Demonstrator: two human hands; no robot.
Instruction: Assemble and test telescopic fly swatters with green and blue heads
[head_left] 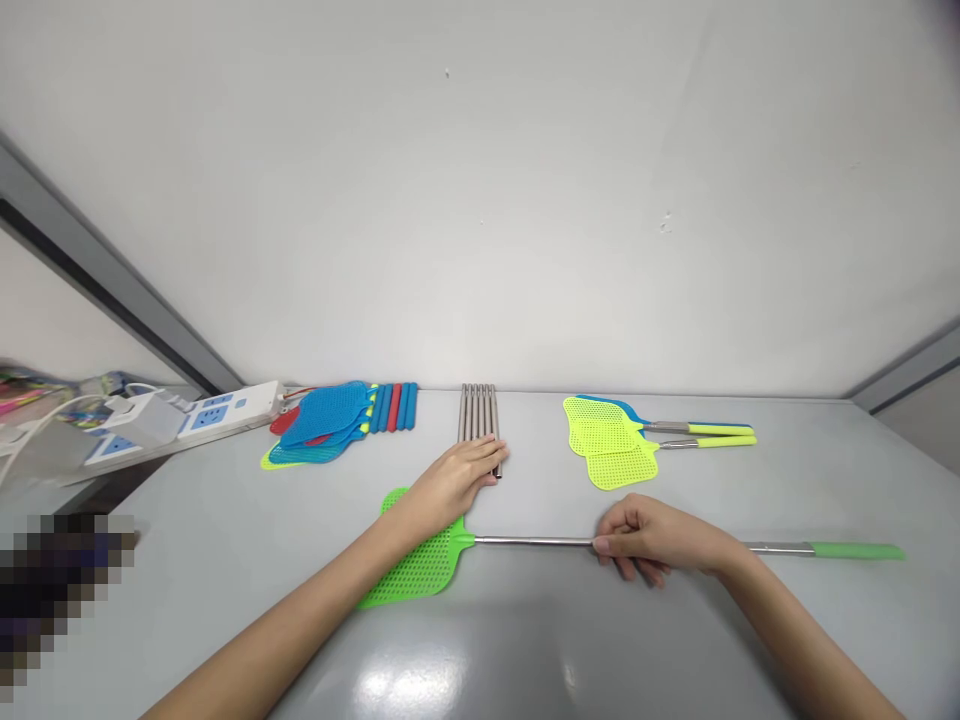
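Observation:
A bright green fly swatter (420,568) lies lengthwise in front of me, its thin telescopic metal rod drawn out long and its green grip far to the right. My right hand (651,535) pinches that rod near its middle between thumb and fingers. Farther back, my left hand (465,472) lies with stretched fingers over the near ends of several metal rods (478,408) set side by side; it hides part of them. Whether it grips any rod, I cannot tell. The left forearm crosses above the green swatter's head and covers some of it.
Back left are stacked blue, red and yellow swatter heads (322,420) beside a row of blue and red grips (394,408). A white power strip (225,412) with plugs lies farther left. Yellow and blue swatters (611,440) with short rods lie back right. A wall (525,250) rises behind.

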